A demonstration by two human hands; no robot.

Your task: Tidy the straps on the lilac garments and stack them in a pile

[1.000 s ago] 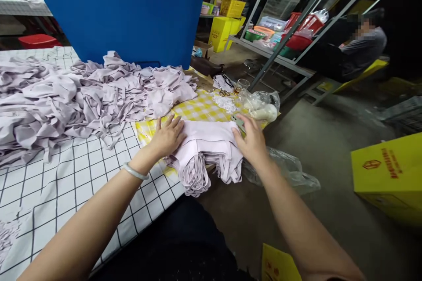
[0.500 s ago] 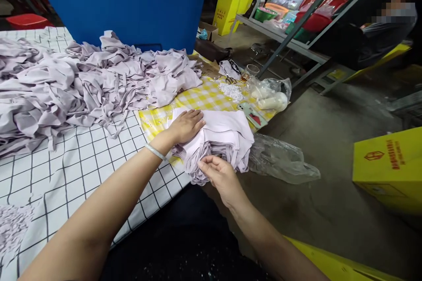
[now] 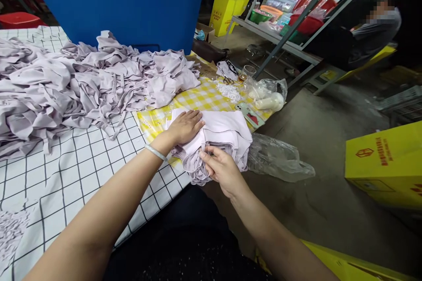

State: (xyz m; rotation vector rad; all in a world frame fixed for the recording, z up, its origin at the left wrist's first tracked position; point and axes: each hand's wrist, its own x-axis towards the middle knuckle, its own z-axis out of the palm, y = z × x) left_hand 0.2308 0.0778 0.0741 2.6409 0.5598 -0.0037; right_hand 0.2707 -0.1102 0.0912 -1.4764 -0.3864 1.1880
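A folded stack of pale lilac garments (image 3: 227, 134) lies at the table's near edge on a yellow checked cloth (image 3: 198, 101). My left hand (image 3: 184, 126) rests flat on top of the stack, fingers stretched out. My right hand (image 3: 222, 169) is at the stack's hanging front edge, fingers curled into the fabric layers and straps. A large loose heap of the same lilac garments (image 3: 75, 83) covers the table to the left.
A phone (image 3: 249, 114), scissors (image 3: 227, 80), a glass (image 3: 245, 73), white bits (image 3: 231, 92) and a plastic bag (image 3: 268, 96) lie past the stack. A clear bag (image 3: 277, 158) hangs off the table edge. Yellow boxes (image 3: 385, 162) stand on the floor. A person (image 3: 369, 30) sits by metal shelving.
My right hand came from the stack's far right side down to its front edge and now presses into the hanging layers. My left hand slid onto the stack's top.
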